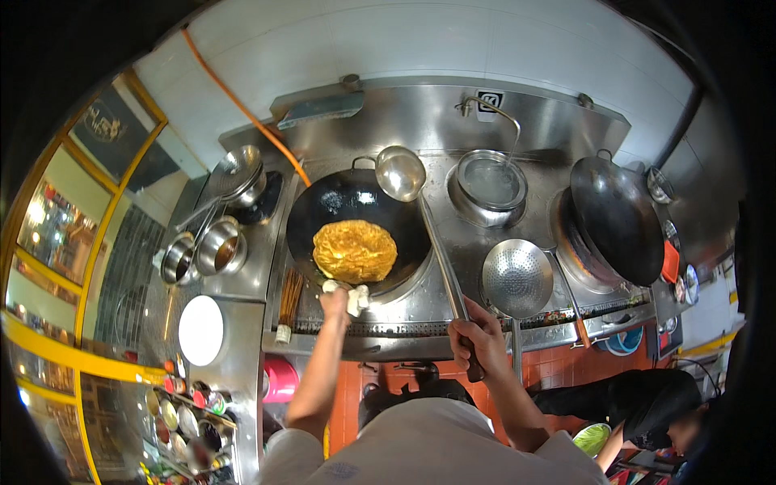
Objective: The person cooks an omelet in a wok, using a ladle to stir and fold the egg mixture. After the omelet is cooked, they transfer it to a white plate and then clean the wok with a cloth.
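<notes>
A golden-brown omelette-like round (355, 250) lies in the lower part of a black wok (315, 203) on the steel range. With a crumpled white cloth (359, 299) in it, my left hand (337, 303) grips the wok's near rim. My right hand (479, 336) is closed around the dark handle end of a long steel ladle (445, 260). The ladle's bowl (400, 174) is over the wok's far right side, rounded underside facing up. Whether it touches the wok I cannot tell.
A perforated skimmer (518, 279) and a water pot (492, 182) under a tap stand to the right, before another tilted wok (618, 221). Left are a bamboo brush (290, 297), steel pots (221, 245) and a white plate (201, 330). A person (630, 400) bends at lower right.
</notes>
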A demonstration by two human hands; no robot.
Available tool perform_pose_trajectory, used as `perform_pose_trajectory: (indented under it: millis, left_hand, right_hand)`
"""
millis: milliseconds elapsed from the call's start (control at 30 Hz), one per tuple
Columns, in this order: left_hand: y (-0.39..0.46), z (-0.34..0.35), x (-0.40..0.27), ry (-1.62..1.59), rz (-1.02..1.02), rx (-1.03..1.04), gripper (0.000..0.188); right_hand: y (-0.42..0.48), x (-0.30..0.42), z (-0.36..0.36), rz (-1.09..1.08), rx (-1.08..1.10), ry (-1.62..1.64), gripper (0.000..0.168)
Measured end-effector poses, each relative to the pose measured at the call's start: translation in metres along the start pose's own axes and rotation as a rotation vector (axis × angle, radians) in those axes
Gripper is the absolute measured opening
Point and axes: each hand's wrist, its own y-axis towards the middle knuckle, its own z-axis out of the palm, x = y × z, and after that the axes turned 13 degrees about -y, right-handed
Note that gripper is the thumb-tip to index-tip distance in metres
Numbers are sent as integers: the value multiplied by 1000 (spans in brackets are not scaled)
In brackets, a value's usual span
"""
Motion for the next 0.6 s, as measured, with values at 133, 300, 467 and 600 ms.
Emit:
perform_pose_trajectory:
  millis: [133,300,467,600]
  left_hand:
    - [-44,-7,62,-293,24,26,24]
    - [-96,-71,-14,-625,-424,216,13]
    - [-66,-3,-74,-141,-209,62,15]
    - [-50,15,2,-126,22,4,8]
  right_hand:
    - [5,13,-3,-2,-42,-21,50]
    - [-6,20,-26,9,-25,-53,58]
    - [-6,8,-26,38,-52,-50,56]
    - [8,-2,-13,95,-48,-32,46]
